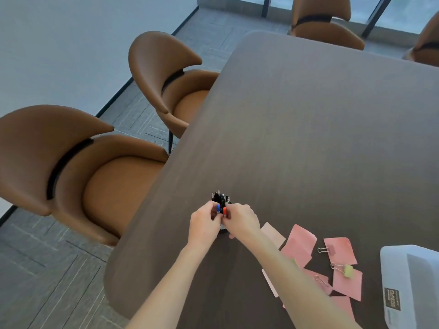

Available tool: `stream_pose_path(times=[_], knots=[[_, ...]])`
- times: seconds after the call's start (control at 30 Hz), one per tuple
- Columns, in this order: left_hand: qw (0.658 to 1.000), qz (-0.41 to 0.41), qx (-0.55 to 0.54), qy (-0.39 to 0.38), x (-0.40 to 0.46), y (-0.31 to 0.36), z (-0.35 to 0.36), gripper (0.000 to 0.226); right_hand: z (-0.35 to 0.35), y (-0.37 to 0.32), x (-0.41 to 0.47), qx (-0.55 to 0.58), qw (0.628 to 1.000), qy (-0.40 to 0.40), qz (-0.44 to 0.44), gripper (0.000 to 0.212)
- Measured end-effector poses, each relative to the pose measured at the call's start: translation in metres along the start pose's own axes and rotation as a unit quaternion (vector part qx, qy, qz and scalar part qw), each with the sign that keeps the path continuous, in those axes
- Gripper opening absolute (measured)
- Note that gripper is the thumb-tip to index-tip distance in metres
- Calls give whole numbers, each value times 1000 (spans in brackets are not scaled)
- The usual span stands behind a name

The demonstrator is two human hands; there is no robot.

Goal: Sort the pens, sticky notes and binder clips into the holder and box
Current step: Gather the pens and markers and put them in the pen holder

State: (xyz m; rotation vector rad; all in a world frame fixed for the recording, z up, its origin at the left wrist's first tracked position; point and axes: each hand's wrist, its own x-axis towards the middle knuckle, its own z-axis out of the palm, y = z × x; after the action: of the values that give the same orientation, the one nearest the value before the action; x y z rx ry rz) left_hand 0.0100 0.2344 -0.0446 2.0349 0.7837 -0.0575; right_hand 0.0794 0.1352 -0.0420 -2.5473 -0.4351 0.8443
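A dark pen holder stands near the table's left edge, mostly hidden behind my hands. Several pens stick up out of it. My left hand pinches a blue-capped pen at the holder's mouth. My right hand pinches a red-capped pen right beside it. Pink sticky notes lie scattered to the right, with binder clips on them, one with a yellow-green body. A white plastic box sits at the right edge.
The dark wooden table stretches far ahead. Two brown chairs stand along its left side, and more chairs at the far end by the window.
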Motion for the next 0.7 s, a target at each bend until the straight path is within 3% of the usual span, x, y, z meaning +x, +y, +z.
stream_pose_path(times=[0.23, 0.4, 0.5, 0.57, 0.7], knots=[[999, 42, 13, 17, 3, -11, 2, 25, 6, 2, -1, -17, 996, 77, -32, 11], [987, 75, 13, 139, -13, -6, 6, 23, 4, 8, -12, 34, 984, 158, -71, 13], [974, 152, 28, 167, -35, 2, 24, 19, 2, 28, -31, 94, 967, 228, -59, 10], [974, 173, 25, 140, -50, 8, 44, 20, 0, 53, -44, 121, 960, 250, -24, 12], [994, 93, -46, -20, -73, 27, 91, 22, -3, 117, -75, 167, 952, 244, 83, 14]])
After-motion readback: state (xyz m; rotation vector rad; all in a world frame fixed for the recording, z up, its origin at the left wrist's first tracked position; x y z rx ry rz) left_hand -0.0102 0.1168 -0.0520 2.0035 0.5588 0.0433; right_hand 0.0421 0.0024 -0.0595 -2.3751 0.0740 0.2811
